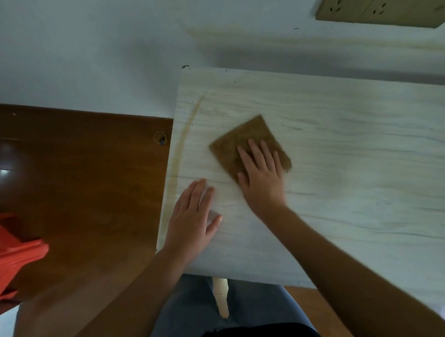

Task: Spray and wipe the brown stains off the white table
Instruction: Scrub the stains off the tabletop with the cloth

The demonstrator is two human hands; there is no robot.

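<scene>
The white wood-grain table (pixel 344 162) fills the right half of the view. A curved brown stain (pixel 182 142) runs along its left edge, from near the far corner down toward the front. A folded brown cloth (pixel 240 139) lies flat on the table to the right of the stain. My right hand (pixel 261 176) presses flat on the cloth's near part, fingers spread. My left hand (pixel 193 218) rests flat on the bare table by the left edge, fingers apart, holding nothing. No spray bottle is in view.
A white wall (pixel 81 47) stands behind the table, with a beige socket plate (pixel 385 4) at the top right and faint brownish streaks below it. The brown wooden floor (pixel 75 189) lies to the left, with an orange plastic stool (pixel 9 254) at the left edge.
</scene>
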